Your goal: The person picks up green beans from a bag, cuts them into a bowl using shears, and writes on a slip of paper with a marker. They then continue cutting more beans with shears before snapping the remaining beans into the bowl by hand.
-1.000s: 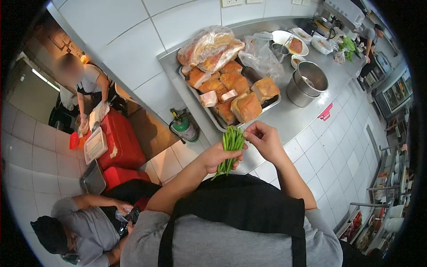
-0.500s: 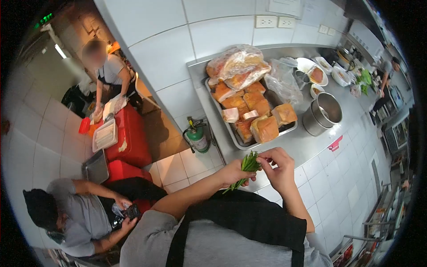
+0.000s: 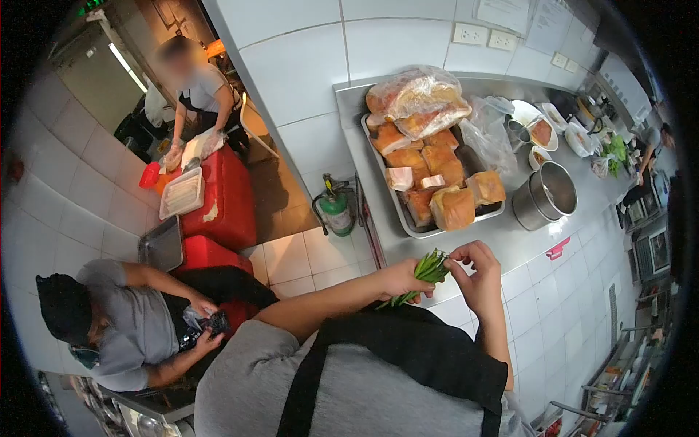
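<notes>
A bunch of slender green pods [image 3: 431, 267] is gripped in my left hand [image 3: 402, 280], fingers wrapped round its middle. The ends stick out above and below the fist. My right hand [image 3: 478, 272] is at the upper end of the bunch, thumb and fingertips pinched together beside the pod tips. What the pinch holds is too small to make out. Both hands are in front of my apron [image 3: 408, 349], near the edge of the steel counter [image 3: 502, 251].
On the counter, a metal tray [image 3: 419, 234] holds browned meat blocks [image 3: 453, 207] and a plastic-wrapped piece [image 3: 419, 102]. Steel pots [image 3: 535, 207] stand to the right. A fire extinguisher [image 3: 336, 211] is on the floor. One person [image 3: 135, 320] is close on my left; another [image 3: 200, 95] works behind red coolers [image 3: 222, 200].
The view has shifted, so the surroundings sit differently in the frame. My left hand still grips the bunch, whose upper ends now fan out more. My right hand stays pinched beside them.
</notes>
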The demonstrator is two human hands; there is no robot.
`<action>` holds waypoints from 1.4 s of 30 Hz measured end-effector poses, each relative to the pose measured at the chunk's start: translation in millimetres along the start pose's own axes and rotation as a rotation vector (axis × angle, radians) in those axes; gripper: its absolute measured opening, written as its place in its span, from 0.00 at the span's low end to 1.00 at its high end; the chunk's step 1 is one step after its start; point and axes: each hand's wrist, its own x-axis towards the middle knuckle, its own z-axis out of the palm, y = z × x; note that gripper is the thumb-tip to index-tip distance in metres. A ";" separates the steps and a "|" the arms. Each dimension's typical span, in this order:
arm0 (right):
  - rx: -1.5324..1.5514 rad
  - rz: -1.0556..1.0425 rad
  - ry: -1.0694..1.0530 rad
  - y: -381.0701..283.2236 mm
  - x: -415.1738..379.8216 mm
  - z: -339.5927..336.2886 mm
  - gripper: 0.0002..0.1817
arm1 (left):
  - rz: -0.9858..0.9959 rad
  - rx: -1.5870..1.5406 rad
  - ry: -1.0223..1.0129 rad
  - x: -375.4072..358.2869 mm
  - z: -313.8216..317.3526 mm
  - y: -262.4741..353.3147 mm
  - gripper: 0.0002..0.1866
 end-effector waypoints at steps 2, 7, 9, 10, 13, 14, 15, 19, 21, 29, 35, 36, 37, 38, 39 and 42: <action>0.002 0.013 -0.013 5.5 0.6 2.1 0.08 | -0.004 -0.016 -0.011 -0.7 0.7 0.8 0.14; 0.054 0.058 -0.034 6.1 1.1 6.8 0.08 | -0.027 -0.020 -0.009 -2.4 0.6 5.9 0.14; 0.058 0.062 -0.040 5.5 1.6 7.3 0.08 | -0.039 -0.036 -0.002 -2.5 0.3 7.2 0.13; 0.042 0.059 -0.041 7.1 1.8 7.1 0.08 | -0.040 -0.042 0.001 -1.9 -0.3 7.3 0.13; 0.044 0.060 -0.034 9.2 3.8 7.7 0.08 | -0.043 -0.014 -0.008 0.9 -4.4 7.5 0.11; 0.075 0.068 -0.024 5.7 4.4 8.0 0.08 | -0.046 0.026 -0.025 2.4 -6.4 7.3 0.11; 0.107 0.076 -0.016 3.7 3.9 8.3 0.08 | -0.049 0.065 -0.043 3.4 -7.6 6.7 0.11; 0.270 0.264 -0.330 17.9 -0.3 6.0 0.09 | -0.032 0.108 -0.121 5.4 -8.3 1.6 0.11; 0.203 0.324 -0.384 24.3 -2.6 7.9 0.09 | -0.049 0.117 -0.096 7.7 -8.0 -1.5 0.11; 0.336 0.342 -0.192 29.8 -8.9 18.1 0.08 | 0.047 0.147 0.027 7.1 -7.4 0.0 0.10; 0.293 0.458 -0.205 33.5 -9.6 16.8 0.07 | 0.032 0.207 0.075 7.8 -7.5 0.5 0.10; 0.303 0.435 -0.203 36.4 -12.2 19.0 0.06 | 0.021 0.225 0.078 7.9 -8.1 -0.4 0.10; 0.311 0.412 -0.200 38.0 -13.6 20.4 0.06 | 0.009 0.242 0.080 8.6 -8.6 -1.9 0.10; 0.274 0.387 -0.202 36.5 -13.4 19.8 0.06 | -0.001 0.261 0.081 8.5 -8.7 -2.1 0.10; 0.235 0.362 -0.205 33.8 -13.4 18.0 0.06 | -0.007 0.256 0.085 7.7 -8.2 -1.9 0.11; 0.254 0.366 -0.144 34.2 -12.3 16.4 0.05 | -0.009 0.248 0.090 5.7 -8.3 -0.3 0.11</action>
